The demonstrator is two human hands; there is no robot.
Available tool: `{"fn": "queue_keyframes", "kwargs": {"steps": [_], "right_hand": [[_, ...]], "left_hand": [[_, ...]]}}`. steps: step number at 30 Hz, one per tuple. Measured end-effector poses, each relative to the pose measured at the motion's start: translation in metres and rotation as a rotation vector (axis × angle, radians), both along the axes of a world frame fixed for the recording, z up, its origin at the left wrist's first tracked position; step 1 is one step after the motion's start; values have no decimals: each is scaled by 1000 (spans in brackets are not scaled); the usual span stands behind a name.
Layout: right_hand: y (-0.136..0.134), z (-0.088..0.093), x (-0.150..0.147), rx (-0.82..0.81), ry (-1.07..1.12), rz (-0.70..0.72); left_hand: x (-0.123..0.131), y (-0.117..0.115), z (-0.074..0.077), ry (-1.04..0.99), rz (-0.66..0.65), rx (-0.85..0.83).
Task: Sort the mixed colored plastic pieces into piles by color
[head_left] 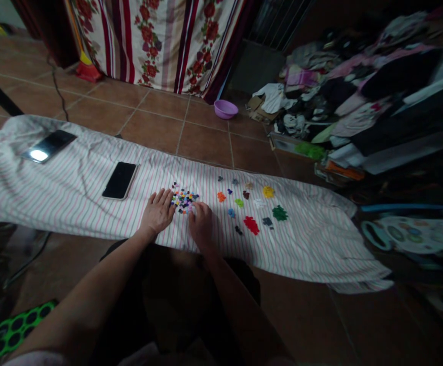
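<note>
The long surface [305,249], draped in white with thin stripes, runs across in front of the seated person. Both forearms come in over the lap towards it: the left forearm [99,284] slants up and to the right, the right forearm [236,300] slants up and to the left, so the two draw close at the surface's near half.

The left hand [158,212] lies palm down and open, fingers stretched out and side by side, its inner edge right up against a mixed pile [183,200] of tiny pieces. The right hand [201,223] is curled, its fingertips bent down at the pile's near right edge; from here I can't tell whether it pinches a piece.

The pile sits between and just beyond the hands, loose, flat and speckled: black, orange, white, lilac, blue, yellow and green all jumbled, with a few bits strayed off its far side.

To the right of the right hand, separate one-colour heaps spread out. The red heap [251,225] and the dark green heap [280,213] look biggest, then the yellow heap [268,192]. The orange heap [221,196] is smaller, and the deep blue cluster [229,191] is just a few pieces.
</note>
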State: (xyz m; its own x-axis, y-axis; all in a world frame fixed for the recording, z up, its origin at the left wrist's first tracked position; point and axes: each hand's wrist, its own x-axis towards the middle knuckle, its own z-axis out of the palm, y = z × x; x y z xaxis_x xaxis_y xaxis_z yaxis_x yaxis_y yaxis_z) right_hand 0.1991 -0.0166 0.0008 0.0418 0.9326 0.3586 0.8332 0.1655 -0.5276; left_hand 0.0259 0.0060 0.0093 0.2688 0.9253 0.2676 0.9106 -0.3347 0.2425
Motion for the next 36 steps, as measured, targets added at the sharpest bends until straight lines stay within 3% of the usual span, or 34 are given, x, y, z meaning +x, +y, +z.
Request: {"fn": "queue_keyframes", "kwargs": {"steps": [6,14,16,21,24,31,36], "right_hand": [[19,-8,-19,5,89,72],[37,8,-40,31,105,257],[37,7,-31,78,108,225],[48,-15,0,209,142,-47],[60,-24,5,223,167,-90],[69,-14,-27,117,212,126],[72,-6,-21,92,158,232]], "left_hand": [[0,1,-2,-21,4,-5],[-3,4,-7,-63,-4,-7],[-4,4,-8,-85,-13,10],[-6,3,-10,-140,9,101],[-6,0,-9,-134,35,134],[-3,-21,-6,-34,91,141],[-25,-29,-6,30,56,137]]}}
